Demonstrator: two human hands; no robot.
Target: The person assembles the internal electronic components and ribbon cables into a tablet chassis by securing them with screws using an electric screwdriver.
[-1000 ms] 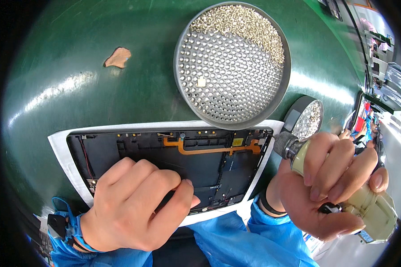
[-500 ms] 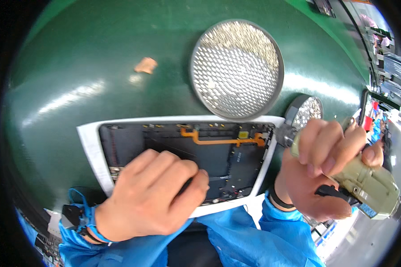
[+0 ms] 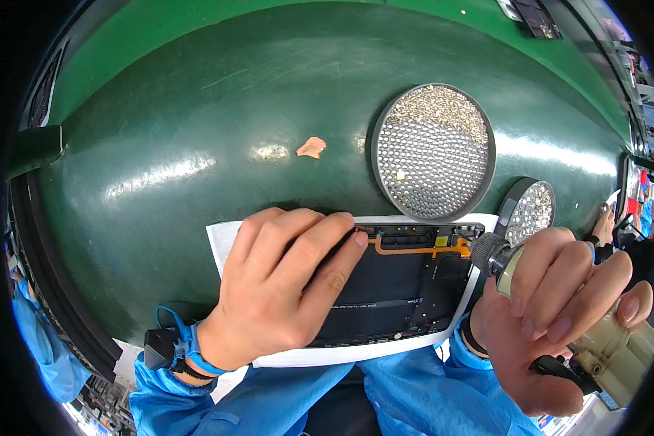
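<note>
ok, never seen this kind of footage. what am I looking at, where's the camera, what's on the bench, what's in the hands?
It is a fisheye camera on a person's head, looking down at their own two bare hands, so straight edges bend. The left hand lies flat on an opened dark device panel in a white frame, on a green bench. The right hand grips a beige powered screwdriver, its dark tip at the panel's right edge. Behind sit a large round screw tray and a smaller round tray. A small tan scrap lies on the bench.
</note>
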